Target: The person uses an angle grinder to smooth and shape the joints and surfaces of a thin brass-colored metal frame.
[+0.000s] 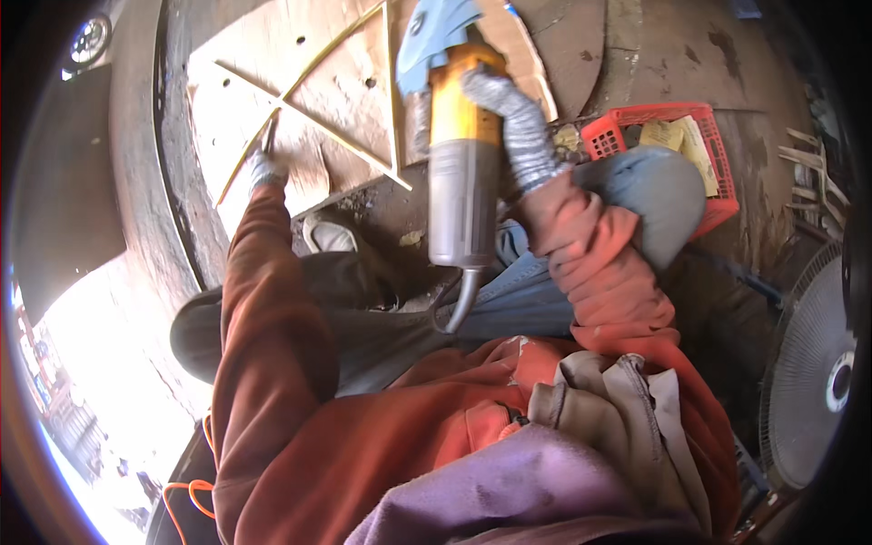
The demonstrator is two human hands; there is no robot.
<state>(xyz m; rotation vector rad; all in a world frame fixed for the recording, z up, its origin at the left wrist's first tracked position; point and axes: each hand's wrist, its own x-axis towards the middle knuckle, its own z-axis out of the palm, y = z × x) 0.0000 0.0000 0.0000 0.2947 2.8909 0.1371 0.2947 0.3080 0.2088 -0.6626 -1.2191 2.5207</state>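
My right hand (513,123), in a grey knit glove, grips the yellow-and-grey body of an angle grinder (459,145) held upright, its blue guard at the top edge and its cable hanging from the bottom end. My left hand (266,166), also gloved, reaches out to the left and rests on thin yellow metal strips (341,136) that cross on a flat brown board (336,73). It appears to pinch a small dark rod near where the strips meet. Both forearms wear rust-orange sleeves.
A red plastic crate (636,123) with yellowish papers stands at the right behind my bent knee in blue jeans. A standing fan (808,381) is at the far right. A curved rusty metal rim (145,200) runs along the left. An orange cable (186,495) lies lower left.
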